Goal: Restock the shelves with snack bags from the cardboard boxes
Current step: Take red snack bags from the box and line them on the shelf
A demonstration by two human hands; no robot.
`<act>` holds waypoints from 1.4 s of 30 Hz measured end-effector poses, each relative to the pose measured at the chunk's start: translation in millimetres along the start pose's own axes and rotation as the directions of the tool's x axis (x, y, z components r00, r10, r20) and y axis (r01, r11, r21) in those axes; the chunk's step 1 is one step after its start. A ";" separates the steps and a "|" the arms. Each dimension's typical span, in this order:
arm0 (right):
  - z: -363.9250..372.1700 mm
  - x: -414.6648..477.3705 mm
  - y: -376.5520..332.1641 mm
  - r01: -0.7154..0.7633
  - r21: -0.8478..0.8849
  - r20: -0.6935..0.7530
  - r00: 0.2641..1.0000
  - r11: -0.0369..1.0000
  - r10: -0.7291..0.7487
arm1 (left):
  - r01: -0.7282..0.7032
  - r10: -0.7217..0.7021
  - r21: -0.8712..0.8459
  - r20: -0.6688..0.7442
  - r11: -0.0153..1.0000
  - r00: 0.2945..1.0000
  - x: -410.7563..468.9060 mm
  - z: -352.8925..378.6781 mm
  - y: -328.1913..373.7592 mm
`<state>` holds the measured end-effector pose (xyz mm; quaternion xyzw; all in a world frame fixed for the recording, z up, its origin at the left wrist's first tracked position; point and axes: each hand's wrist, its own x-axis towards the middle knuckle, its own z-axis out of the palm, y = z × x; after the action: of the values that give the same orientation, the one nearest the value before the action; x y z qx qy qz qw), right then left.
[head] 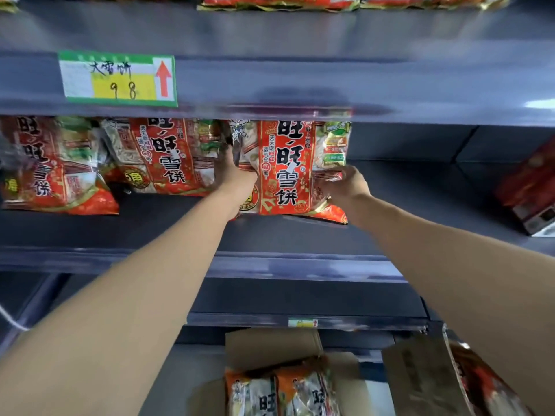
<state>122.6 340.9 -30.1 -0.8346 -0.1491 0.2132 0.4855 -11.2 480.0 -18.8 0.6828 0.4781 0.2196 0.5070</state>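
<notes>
A red snack bag (288, 166) stands upright on the middle grey shelf (270, 235). My left hand (237, 175) grips its left edge, fingers curled behind it. My right hand (345, 183) holds its right edge near the lower corner. To its left stand two more of the same bags: one (165, 157) just beside it and another (51, 166) at the far left. Below, an open cardboard box (270, 349) holds more snack bags (282, 391).
A price label (117, 78) with a red arrow sits on the upper shelf's front edge. A red box (531, 187) stands at the shelf's right end. A second cardboard box (420, 379) with a bag (486, 385) is at the lower right. More bags (279, 1) lie on the top shelf.
</notes>
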 end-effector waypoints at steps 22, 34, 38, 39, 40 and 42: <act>-246.7 -134.0 136.3 -0.082 -0.324 -0.206 0.979 0.943 0.015 | -0.345 0.251 0.080 0.538 0.935 0.805 -251.6 201.4 49.8; -384.0 -142.0 340.8 -0.481 -0.513 -0.053 0.845 0.711 0.533 | -0.006 -0.398 0.499 0.699 0.866 0.594 -356.3 396.2 -40.7; -384.4 -119.8 393.8 -0.441 -0.606 0.076 0.797 0.662 0.600 | 0.249 -0.560 0.540 0.547 0.804 0.622 -355.9 440.2 -91.7; -381.9 -116.1 403.4 -0.450 -0.595 0.098 0.782 0.666 0.616 | 0.303 -0.589 0.536 0.514 0.788 0.623 -355.5 449.0 -104.4; -379.6 -111.2 414.0 -0.438 -0.598 0.133 0.771 0.671 0.622 | 0.357 -0.624 0.533 0.490 0.767 0.609 -356.5 456.8 -113.2; -374.8 -105.5 433.3 -0.440 -0.624 0.167 0.732 0.645 0.661 | 0.425 -0.666 0.525 0.461 0.737 0.586 -358.8 471.1 -130.6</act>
<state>237.2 -196.9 -222.5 -0.8826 -0.0277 0.4591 0.0976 142.1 -57.6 -253.7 0.6104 0.5031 -0.2802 0.5439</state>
